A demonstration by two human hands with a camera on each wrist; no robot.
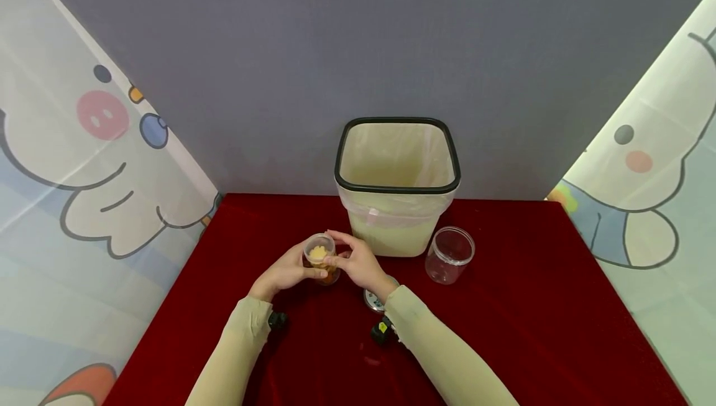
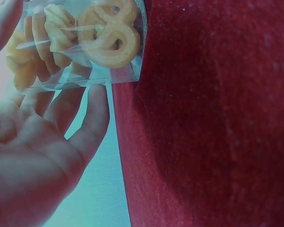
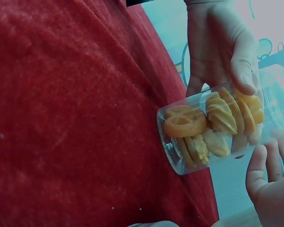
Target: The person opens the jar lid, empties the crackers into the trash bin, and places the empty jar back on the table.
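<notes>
A clear plastic jar [image 1: 327, 274] of cookies stands upright between both hands at the middle left of the table. Pretzel-shaped cookies [image 2: 111, 35] lie at its bottom, with ridged yellowish cookies [image 3: 221, 113] stacked above. My left hand [image 1: 286, 271] grips the jar from the left, thumb across the front and fingers behind. On the other side, my right hand [image 1: 360, 263] holds the jar near its uncovered mouth, with thumb in front and fingertips at the far rim. A round metallic printed lid [image 1: 373, 301] lies on the cloth, partly hidden under the right wrist.
Behind the hands stands a cream bin [image 1: 391, 226] with a black rim and a clear liner. To its right is a second clear jar [image 1: 449, 253], empty and without a lid. Red cloth [image 1: 531, 306] covers the table; a grey wall [image 1: 268, 83] rises at the back.
</notes>
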